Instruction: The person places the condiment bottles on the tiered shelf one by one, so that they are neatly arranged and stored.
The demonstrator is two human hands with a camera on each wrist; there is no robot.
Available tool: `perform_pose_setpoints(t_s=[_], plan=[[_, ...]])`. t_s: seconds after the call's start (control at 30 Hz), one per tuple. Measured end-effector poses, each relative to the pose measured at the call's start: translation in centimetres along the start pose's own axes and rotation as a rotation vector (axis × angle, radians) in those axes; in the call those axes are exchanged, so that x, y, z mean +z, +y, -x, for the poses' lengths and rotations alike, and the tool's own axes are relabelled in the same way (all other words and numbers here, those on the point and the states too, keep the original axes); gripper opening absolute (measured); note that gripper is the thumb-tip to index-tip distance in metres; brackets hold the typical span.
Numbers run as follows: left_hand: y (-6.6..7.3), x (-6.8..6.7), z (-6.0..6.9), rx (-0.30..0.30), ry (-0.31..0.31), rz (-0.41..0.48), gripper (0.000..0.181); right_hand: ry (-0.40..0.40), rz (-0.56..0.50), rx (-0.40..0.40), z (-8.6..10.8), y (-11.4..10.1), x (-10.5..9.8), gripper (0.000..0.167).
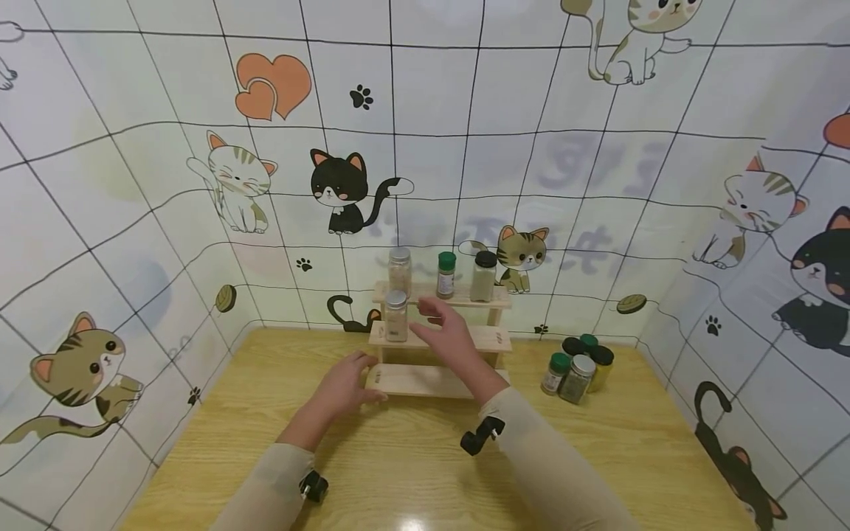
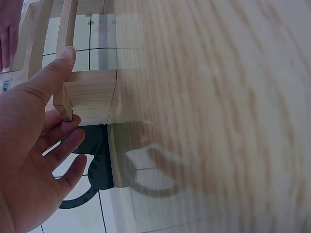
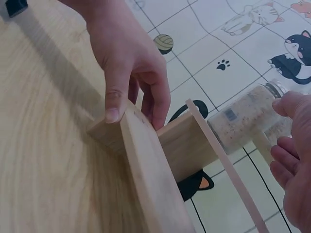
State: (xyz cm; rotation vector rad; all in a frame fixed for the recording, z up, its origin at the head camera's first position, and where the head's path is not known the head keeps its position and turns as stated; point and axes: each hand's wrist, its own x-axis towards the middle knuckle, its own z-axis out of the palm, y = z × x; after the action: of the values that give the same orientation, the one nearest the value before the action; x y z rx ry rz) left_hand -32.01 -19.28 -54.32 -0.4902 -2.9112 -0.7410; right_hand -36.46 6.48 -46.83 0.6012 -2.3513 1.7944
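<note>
A three-tier wooden spice rack stands by the back wall. My left hand pinches the left end of its lowest plank; in the left wrist view the thumb lies on one side, fingers on the other. A clear jar with a silver lid and pale contents stands at the middle tier's left. My right hand is just right of it, thumb and fingers apart. In the right wrist view a fingertip overlaps that jar's lid; contact is unclear. Above stand another silver-lidded jar, a green-capped jar and a black-lidded jar.
Right of the rack, several spice jars cluster on the wooden table, among them a green-capped jar and a silver-lidded jar. Walls covered in a cat-patterned sheet enclose the table at the back and sides.
</note>
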Motion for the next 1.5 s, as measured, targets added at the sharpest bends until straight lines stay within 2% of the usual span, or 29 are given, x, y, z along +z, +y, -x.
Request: perform_pose_setpoints(t_s=[0.27,0.4,0.57,0.8,0.97,1.1,1.27,1.5], plan=[[0.0,-0.5,0.3,0.007,0.016,-0.008,0.077,0.073,0.074,-0.046,4.3,0.6,-4.5,0.042],[0.0,-0.3,0.5,-0.012,0.005,-0.002,0.077,0.093,0.131,-0.05,6.5,0.8,-7.5,0.041],[-0.1,0.0,0.5,-0.026,0.003,0.002,0.076,0.166,0.246,-0.09,9.0,2.0,-11.8,0.042],[-0.3,0.0,0.4,-0.013,0.006,-0.007,0.077,0.306,0.367,-0.005,13.0,4.3,-16.6,0.041],[-0.2,-0.3,0.4,-0.005,0.008,-0.005,0.077,0.449,0.443,-0.003,14.9,5.7,-18.2,0.039],[0.0,-0.3,0.3,-0.004,-0.002,0.012,0.076,0.545,0.507,-0.008,16.0,6.5,-19.0,0.047],[0.2,-0.5,0.4,-0.004,0.004,0.02,0.076,0.572,0.565,0.001,16.7,7.8,-19.6,0.06],[0.5,-0.4,0.3,0.005,0.002,0.018,0.075,0.575,0.597,0.061,16.7,9.2,-20.0,0.071]])
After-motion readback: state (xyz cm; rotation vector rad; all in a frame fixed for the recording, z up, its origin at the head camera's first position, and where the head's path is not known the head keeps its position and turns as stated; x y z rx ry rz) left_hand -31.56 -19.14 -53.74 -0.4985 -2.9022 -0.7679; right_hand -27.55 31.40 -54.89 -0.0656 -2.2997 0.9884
